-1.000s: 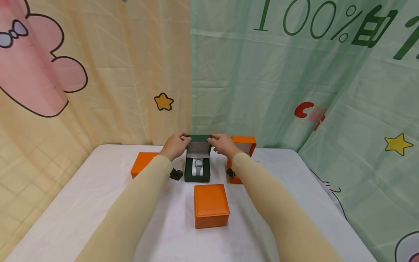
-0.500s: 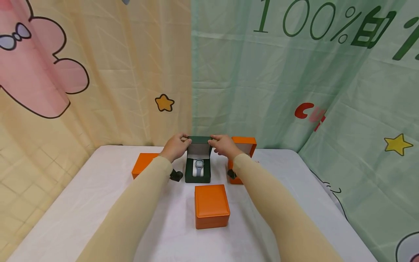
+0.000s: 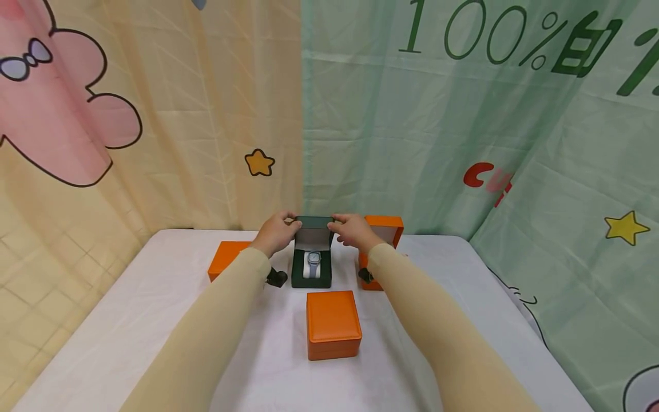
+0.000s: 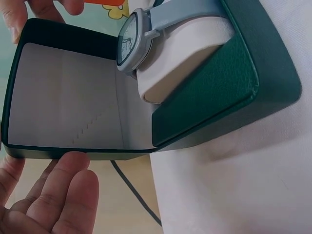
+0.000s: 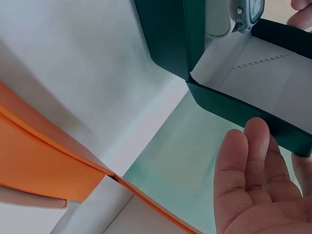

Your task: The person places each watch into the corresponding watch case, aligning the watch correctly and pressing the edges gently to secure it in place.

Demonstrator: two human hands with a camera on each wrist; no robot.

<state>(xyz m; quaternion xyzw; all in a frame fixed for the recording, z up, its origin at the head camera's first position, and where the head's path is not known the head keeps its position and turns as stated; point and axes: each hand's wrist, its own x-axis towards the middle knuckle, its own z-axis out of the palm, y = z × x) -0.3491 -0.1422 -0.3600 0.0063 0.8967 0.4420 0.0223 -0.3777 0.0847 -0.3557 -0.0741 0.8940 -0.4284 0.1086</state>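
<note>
White table (image 3: 154, 320), corner of printed curtains: yellow (image 3: 154, 114) on the left side, green (image 3: 463, 114) on the right. 3 orange boxes around an open green watch box (image 3: 311, 269) at table centre, grey watch (image 3: 313, 260) on its cushion. Left hand (image 3: 275, 232) and right hand (image 3: 352, 229) pinch the upright lid's top corners, fingers curled.

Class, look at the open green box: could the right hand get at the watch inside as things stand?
Probably yes. The right hand is at the raised lid of the green box, and the watch sits uncovered on its cushion just below, with nothing between them.
</note>
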